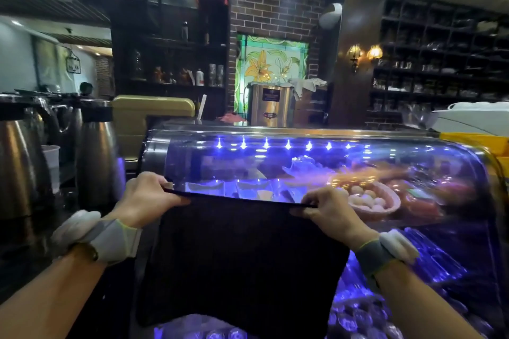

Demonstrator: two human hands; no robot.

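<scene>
A dark cloth (242,261) hangs stretched flat in front of me, held by its top edge. My left hand (146,198) pinches the cloth's upper left corner and my right hand (327,210) pinches the upper right corner. Both wrists carry grey bands with white bundles on them. Behind the cloth stands a curved glass display case (303,154) lit with blue-violet lights. Inside it a pink bowl of pale round food (371,202) sits beside other blurred dishes. The cloth hides the case's lower left front.
Two steel thermos jugs (99,162) stand to the left of the case, with a beige machine (151,113) behind them. A steel urn (271,103) stands at the back, dark shelves (440,63) fill the right wall, and a white and yellow container (473,124) sits at the right.
</scene>
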